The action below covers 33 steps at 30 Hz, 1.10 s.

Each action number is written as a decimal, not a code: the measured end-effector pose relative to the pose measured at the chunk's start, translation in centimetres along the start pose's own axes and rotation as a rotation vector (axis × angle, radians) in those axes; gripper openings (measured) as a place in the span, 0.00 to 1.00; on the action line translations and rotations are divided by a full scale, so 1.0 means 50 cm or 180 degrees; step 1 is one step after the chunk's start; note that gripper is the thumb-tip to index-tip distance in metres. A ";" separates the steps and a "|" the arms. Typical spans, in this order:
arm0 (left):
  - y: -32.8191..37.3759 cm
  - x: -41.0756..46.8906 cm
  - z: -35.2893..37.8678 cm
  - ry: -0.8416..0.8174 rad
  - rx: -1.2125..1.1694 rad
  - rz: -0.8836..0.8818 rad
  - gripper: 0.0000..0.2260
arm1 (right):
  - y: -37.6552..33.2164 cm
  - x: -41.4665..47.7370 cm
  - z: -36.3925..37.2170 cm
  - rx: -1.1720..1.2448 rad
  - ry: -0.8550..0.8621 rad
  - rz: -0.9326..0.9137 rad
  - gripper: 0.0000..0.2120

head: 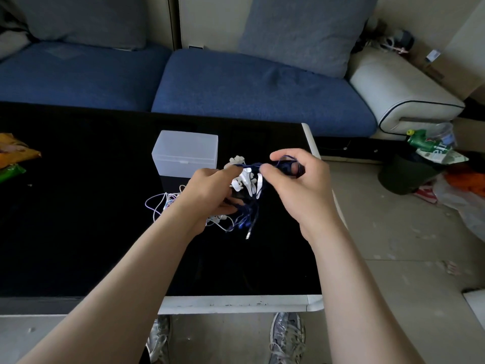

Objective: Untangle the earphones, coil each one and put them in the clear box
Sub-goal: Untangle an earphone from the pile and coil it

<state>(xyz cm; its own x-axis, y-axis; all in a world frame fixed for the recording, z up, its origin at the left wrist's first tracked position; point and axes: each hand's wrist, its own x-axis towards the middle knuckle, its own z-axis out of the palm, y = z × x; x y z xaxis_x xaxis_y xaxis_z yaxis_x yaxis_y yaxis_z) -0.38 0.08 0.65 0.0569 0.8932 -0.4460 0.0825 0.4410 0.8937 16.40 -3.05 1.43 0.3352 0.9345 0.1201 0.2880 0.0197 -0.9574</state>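
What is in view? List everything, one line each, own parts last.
clear box: one, frosted, shut, on table.
earphone tangle: one, dark blue and white, between both grips.
loose earphones: count unclear, white, on table under left forearm.
table: one, black, white edge.
sofa: one, blue, behind table.
snack bags: two, orange and green, table's left edge.
bin: one, dark, floor right.
shoes: two, grey, on floor.
left grip: holds tangle.
right grip: pinches blue cord.

We see a black glossy table [78, 245] with a white edge strip [236, 303] along its near and right sides. The clear box [185, 153] stands on the far part of the top, lid closed. A tangle of white earphones [160, 203] lies just in front of it. Orange and green snack packets [15, 156] lie at the left edge
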 end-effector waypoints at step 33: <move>0.000 0.021 -0.014 0.0672 -0.1655 0.0299 0.09 | 0.007 -0.012 -0.010 -0.1676 -0.0337 0.0179 0.28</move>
<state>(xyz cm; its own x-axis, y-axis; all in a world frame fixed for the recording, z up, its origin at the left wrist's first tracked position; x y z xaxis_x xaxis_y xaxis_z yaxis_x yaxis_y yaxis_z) -1.03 1.07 0.25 -0.1640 0.9053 -0.3918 -0.4170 0.2963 0.8592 16.74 -3.81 1.16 0.2786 0.9602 0.0193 0.6922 -0.1869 -0.6971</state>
